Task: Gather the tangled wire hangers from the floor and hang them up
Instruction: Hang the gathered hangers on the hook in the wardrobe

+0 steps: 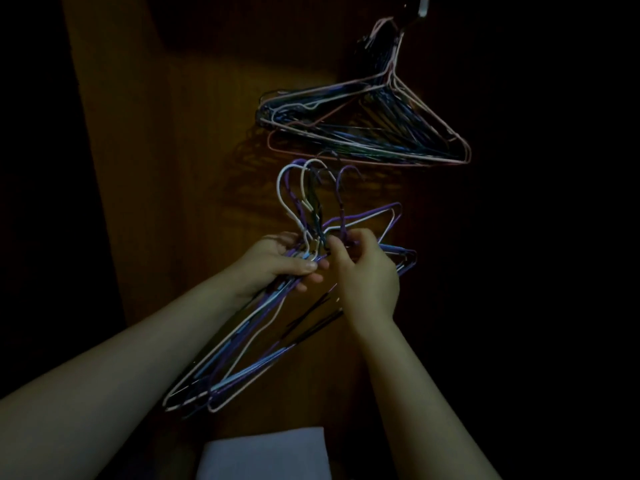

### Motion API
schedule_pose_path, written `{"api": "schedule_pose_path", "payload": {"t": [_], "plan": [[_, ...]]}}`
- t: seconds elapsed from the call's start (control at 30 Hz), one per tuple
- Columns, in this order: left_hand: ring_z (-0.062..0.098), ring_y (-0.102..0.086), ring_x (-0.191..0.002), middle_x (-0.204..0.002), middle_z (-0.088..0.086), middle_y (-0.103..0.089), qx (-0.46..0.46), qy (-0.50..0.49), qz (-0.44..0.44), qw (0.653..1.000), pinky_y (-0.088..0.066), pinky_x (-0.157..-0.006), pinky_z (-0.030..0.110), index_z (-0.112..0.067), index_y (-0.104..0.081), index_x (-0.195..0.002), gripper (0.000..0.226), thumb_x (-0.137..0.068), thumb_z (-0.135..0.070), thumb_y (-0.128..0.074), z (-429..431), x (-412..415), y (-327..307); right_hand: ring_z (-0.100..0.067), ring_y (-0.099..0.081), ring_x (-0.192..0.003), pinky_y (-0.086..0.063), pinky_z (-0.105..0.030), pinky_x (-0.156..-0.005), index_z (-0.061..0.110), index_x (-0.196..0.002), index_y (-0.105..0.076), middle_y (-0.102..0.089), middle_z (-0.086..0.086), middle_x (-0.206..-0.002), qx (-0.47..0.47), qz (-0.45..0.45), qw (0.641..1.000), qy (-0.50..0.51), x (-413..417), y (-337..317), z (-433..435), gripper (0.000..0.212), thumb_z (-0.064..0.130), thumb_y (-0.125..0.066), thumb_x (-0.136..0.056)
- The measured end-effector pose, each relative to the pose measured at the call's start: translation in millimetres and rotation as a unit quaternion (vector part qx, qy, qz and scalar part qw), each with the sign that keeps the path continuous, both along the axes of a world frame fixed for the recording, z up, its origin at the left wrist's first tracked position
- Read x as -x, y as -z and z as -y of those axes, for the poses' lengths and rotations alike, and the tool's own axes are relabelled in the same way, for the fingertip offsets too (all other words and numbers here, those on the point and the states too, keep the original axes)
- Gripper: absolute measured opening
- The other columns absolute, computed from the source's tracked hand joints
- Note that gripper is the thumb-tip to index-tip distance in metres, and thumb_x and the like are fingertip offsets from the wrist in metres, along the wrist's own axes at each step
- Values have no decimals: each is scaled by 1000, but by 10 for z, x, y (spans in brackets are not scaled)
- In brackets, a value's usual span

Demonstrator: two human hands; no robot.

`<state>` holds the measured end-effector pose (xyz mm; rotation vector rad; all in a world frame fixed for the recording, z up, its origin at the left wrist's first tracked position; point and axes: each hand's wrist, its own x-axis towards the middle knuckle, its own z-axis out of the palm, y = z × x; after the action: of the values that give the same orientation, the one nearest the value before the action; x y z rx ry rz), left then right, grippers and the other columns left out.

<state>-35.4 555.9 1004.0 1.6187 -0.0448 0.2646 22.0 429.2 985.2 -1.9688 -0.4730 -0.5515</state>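
Observation:
I hold a bunch of wire hangers (242,344), white, purple and blue, in front of a brown wooden panel. My left hand (277,265) grips the bunch just below the necks, fingers curled round the wires. My right hand (363,271) pinches the necks from the right side. Several hooks (304,188) stick up above both hands. Higher up, a second bunch of hung hangers (367,129), pink, blue and dark, dangles from a metal hook (422,8) at the top edge.
The wooden panel (166,168) fills the middle of the view; both sides are dark. A pale flat object (266,452) lies at the bottom centre below the held hangers.

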Motion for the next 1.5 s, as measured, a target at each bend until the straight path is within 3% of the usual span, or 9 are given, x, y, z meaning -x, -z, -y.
{"api": "schedule_pose_path", "payload": {"t": [0.33, 0.67, 0.73, 0.83, 1.07, 1.17, 1.23, 1.3, 1.5], "plan": [[14, -70, -61, -69, 4, -72, 12, 22, -17, 1000, -56, -53, 21, -10, -57, -95, 30, -82, 17, -52, -17, 21, 226, -20, -66, -88, -52, -38, -78, 18, -103, -63, -70, 0, -92, -9, 1, 1000, 14, 54, 67, 121, 22, 35, -60, -89], [10, -62, -45, -71, 1, -72, -115, 46, -74, 990, -48, -39, 18, -7, -54, -101, 27, -79, 2, -66, -334, 97, 118, -23, -63, -91, -49, -35, -78, 11, -107, -63, -68, -8, -97, 52, 26, 998, 8, -346, -167, 675, 20, 23, -56, -93], [11, -61, -45, -82, 12, -70, -140, 25, -88, 986, -47, -40, 20, -8, -55, -102, 75, -43, -36, -92, -366, 97, 107, -25, -62, -91, -48, -34, -77, 11, -107, -63, -68, -9, -97, 89, 37, 995, 23, -445, -223, 789, 18, 21, -56, -93], [11, -62, -49, -103, 28, -64, -169, 5, -77, 983, -47, -44, 21, -8, -55, -110, 118, -9, -60, -87, -491, -3, 129, -26, -62, -90, -50, -39, -78, 16, -102, -66, -69, -7, -94, 102, 57, 992, 44, -590, -289, 912, 14, 20, -57, -92], [26, -62, -62, -101, 20, -69, -283, 5, -95, 955, -51, -63, 39, -6, -59, -114, 115, -20, -68, -85, -756, -198, -52, -22, -64, -96, -49, -40, -86, 15, -110, -68, -71, -6, -101, 63, 94, 991, 75, -954, -581, 987, 23, 24, -56, -93], [18, -61, -54, -90, 15, -72, -303, 15, -91, 949, -49, -58, 34, -6, -65, -97, 104, -17, -69, -83, -619, -178, -282, -9, -60, -79, -46, -24, -73, 13, -102, -69, -69, -2, -91, 22, 98, 995, 15, -1136, -781, 955, 18, 24, -56, -94], [9, -57, -45, -77, 7, -72, -285, 51, -71, 955, -47, -49, 22, -8, -63, -89, 56, -48, -36, -89, -518, -198, -449, -3, -54, -68, -41, -22, -66, 16, -90, -68, -65, 2, -80, -19, 102, 994, -20, -1235, -937, 891, 14, 23, -57, -93], [5, -55, -43, -70, 1, -72, -281, 67, -47, 956, -44, -44, 16, -9, -60, -85, 19, -76, 6, -67, -502, -299, -563, -10, -57, -70, -43, -29, -69, 17, -86, -68, -64, 2, -77, -65, 107, 991, -40, -1358, -1099, 808, 14, 24, -57, -93], [2, -66, -59, -71, -5, -73, -292, 68, -6, 954, -47, -47, 14, -13, -55, -96, 37, -65, 2, -70, -447, -688, -976, -16, -63, -83, -50, -37, -79, 17, -92, -64, -65, 1, -81, -166, 104, 979, -55, -1778, -1638, 474, 10, 27, -61, -91]]}}
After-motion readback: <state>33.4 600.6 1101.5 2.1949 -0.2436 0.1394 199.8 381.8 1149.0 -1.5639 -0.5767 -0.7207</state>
